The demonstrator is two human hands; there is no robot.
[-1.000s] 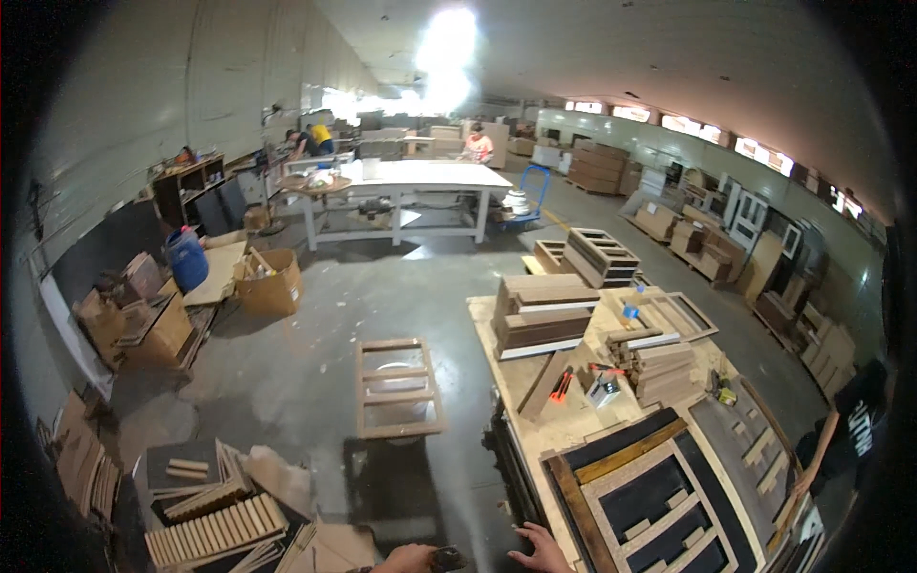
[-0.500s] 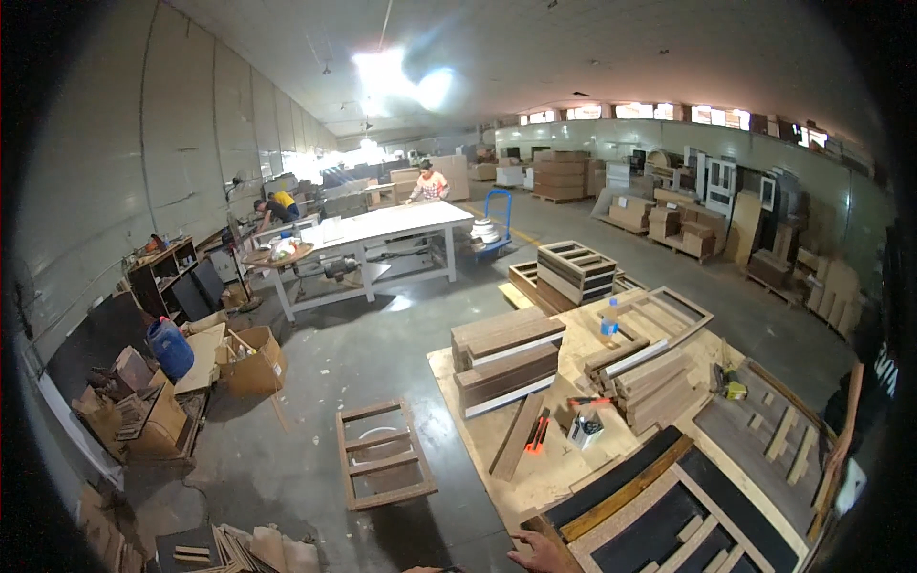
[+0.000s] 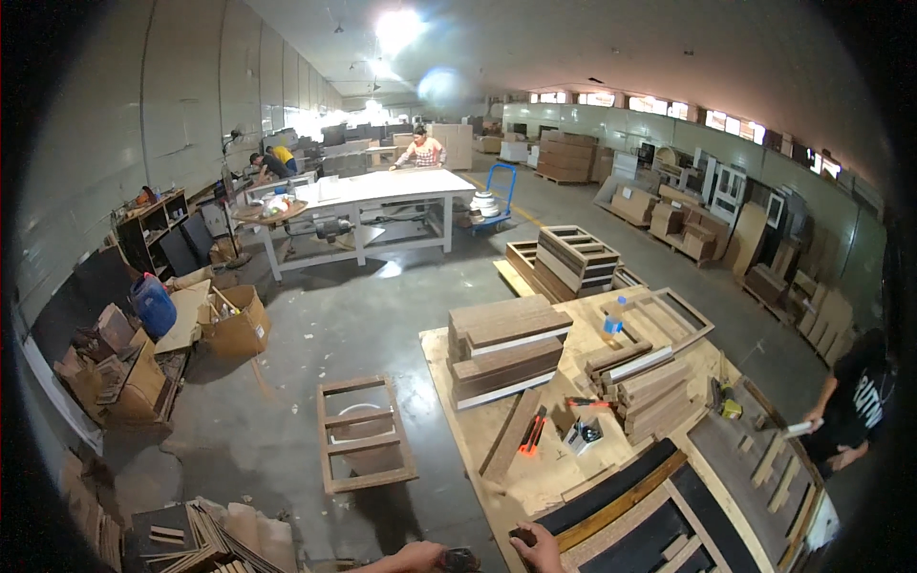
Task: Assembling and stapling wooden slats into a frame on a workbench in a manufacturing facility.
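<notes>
At the lower edge, the left hand (image 3: 420, 556) lay curled over a small dark object (image 3: 460, 560), its grip seemingly closed on it, while the right hand (image 3: 541, 548) pinched the near end of a long dark wooden panel (image 3: 611, 492) lying on the plywood counter (image 3: 478, 401) beside stacked boards (image 3: 504, 349).

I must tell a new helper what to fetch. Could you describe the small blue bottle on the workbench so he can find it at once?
Start at the big plywood workbench on the right. Near its far edge, the blue bottle stands upright beside an open wooden frame. It is the only blue thing among brown boards.
</notes>
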